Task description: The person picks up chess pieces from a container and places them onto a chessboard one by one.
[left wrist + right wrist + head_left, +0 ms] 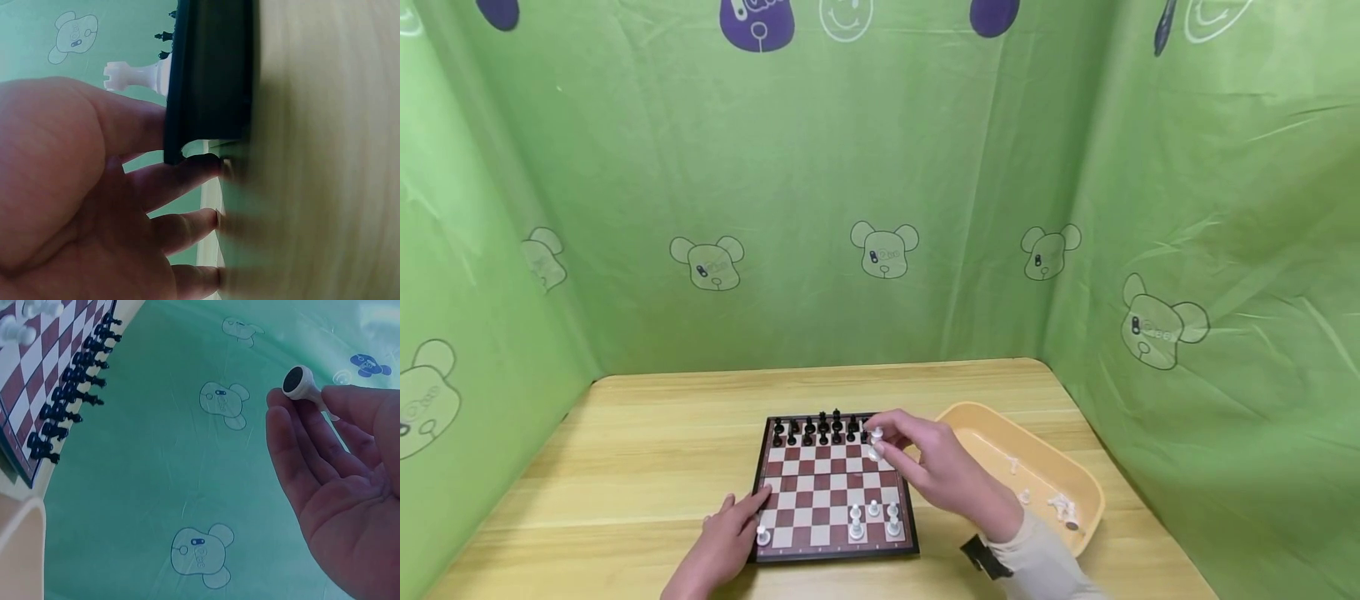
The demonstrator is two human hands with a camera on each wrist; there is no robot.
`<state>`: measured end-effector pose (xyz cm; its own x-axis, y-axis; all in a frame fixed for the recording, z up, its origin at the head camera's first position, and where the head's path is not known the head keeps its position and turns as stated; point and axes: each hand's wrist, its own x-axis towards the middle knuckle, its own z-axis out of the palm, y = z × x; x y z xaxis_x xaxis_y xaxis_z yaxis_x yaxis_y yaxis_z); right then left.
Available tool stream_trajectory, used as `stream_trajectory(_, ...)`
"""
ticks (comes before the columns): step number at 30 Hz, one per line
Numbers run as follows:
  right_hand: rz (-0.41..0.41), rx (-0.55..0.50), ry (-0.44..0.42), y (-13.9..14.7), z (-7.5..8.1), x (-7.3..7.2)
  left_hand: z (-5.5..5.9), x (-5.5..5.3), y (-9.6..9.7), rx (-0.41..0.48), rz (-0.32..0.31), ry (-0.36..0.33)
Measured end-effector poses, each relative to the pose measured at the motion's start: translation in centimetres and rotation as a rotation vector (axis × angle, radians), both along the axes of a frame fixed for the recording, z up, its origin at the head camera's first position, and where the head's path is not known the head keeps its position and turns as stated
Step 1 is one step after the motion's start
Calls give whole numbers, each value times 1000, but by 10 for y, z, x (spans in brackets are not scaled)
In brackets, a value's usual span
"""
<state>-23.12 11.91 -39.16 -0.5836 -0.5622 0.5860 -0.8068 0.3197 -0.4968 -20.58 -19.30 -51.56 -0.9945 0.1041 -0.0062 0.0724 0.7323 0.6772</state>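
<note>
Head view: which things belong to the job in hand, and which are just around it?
Job: chessboard; white pieces on it; black pieces; white piece in the right hand; peach tray; white pieces inside.
Just around it: wooden table; green printed fabric.

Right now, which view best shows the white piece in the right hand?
The right wrist view: the held white piece looks large, its dark underside visible. The head view shows it small, in the right hand; the left wrist view misses it.

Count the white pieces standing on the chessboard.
6. Near row: left-corner piece, right-corner piece, and middle piece toward the right. Next row, right side: three smaller pieces. The right hand holds one more white piece and might hide others.
</note>
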Motion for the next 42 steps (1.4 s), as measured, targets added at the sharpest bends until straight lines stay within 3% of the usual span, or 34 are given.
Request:
stream_trajectory(9, 34, 7, -30, -10, -7, 3, 1, 1, 0, -2, -4, 7)
stream_trajectory(18, 26, -2, 19, -18, -14, 3, 1, 2, -1, 2, -5, 13)
stream_trajectory(29, 69, -17, -11, -27, -22, 4, 0, 1, -1, 2, -5, 16)
stream_trajectory(42, 18, 73, -81, -38, -31, 7, 0, 1, 0, 6, -3, 6)
